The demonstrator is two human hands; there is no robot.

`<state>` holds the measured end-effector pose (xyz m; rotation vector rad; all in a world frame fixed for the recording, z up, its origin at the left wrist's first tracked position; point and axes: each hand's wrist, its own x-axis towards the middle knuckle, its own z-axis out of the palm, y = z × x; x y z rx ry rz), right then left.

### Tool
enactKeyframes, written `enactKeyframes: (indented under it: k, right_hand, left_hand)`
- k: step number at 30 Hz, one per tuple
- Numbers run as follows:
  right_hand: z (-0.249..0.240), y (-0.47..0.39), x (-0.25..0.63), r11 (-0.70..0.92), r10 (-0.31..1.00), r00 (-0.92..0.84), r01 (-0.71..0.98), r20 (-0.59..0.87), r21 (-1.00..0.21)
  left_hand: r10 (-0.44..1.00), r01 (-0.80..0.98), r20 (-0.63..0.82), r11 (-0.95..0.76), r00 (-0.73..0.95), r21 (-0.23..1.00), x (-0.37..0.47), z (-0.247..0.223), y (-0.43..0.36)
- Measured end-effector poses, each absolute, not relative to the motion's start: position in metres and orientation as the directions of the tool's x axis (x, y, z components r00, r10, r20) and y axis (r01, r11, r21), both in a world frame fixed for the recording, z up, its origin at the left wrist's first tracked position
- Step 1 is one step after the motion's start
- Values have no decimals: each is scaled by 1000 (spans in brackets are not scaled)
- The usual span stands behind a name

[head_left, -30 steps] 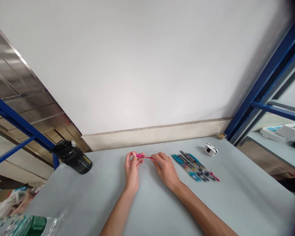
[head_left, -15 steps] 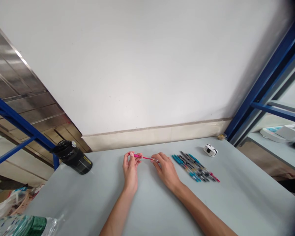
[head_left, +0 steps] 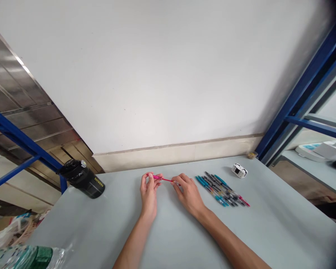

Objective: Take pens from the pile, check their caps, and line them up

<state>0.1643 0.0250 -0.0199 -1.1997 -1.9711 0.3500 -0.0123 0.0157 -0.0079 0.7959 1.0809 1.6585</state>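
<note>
A pink pen (head_left: 157,177) lies nearly level between my two hands over the middle of the table. My left hand (head_left: 149,188) pinches its thicker pink end between thumb and fingers. From there a thin red length (head_left: 167,180) runs across to my right hand (head_left: 187,191). The fingers of that hand are closed around a small clear piece at the other end, mostly hidden by them. Just right of my right hand lies a bunch of pens (head_left: 222,189), side by side, with blue, black and pink parts.
A black bottle (head_left: 85,181) leans at the table's left edge. A small white device (head_left: 239,170) sits at the back right, near a little tub (head_left: 251,154) in the corner. Green-and-clear plastic (head_left: 42,257) shows at the lower left. Blue frame posts (head_left: 299,89) flank the table (head_left: 173,239).
My right fingertips have shifted very slightly left along the pen. My left hand keeps the same grip, and the other things stay where they were.
</note>
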Motion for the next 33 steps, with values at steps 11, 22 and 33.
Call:
enactKeyframes:
  k: [11, 22, 33]
  right_hand:
    - [-21, 21, 162, 486, 874, -246, 456, 418, -746]
    - [-16, 19, 164, 514, 856, -306, 419, 416, -749]
    - [-21, 20, 164, 493, 869, -286, 418, 404, -763]
  left_hand:
    - [985, -292, 46, -93, -166, 952, 0, -6, 9]
    - [991, -217, 92, -111, -96, 970, -1, -3, 10]
    - [993, -249, 118, -120, -26, 961, -1, -6, 10]
